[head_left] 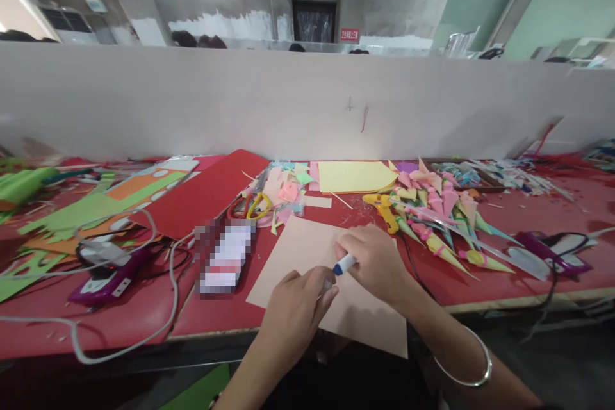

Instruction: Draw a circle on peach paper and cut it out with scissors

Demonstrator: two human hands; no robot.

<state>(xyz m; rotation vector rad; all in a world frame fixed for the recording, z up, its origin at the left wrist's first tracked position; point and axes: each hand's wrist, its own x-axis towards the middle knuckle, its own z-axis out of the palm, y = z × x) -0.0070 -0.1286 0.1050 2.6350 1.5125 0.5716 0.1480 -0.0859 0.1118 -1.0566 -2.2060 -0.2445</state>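
Note:
A large pale pink sheet of paper (291,250) lies at an angle at the table's front edge, its near corner jutting over. Above it, my right hand (377,266) is closed around a white marker (345,264) whose blue end points toward my other hand. My left hand (300,301) is closed too, thumb against fingers. Something small and whitish shows between them, too little to name. The two hands are close together but apart.
Left of the paper lies a pixelated phone (228,259), with scissors (257,206) behind it. A yellow glue gun (384,210) and several paper cones (444,205) lie right. Purple power strips (113,278) with cables flank both sides. A white partition (269,102) stands behind.

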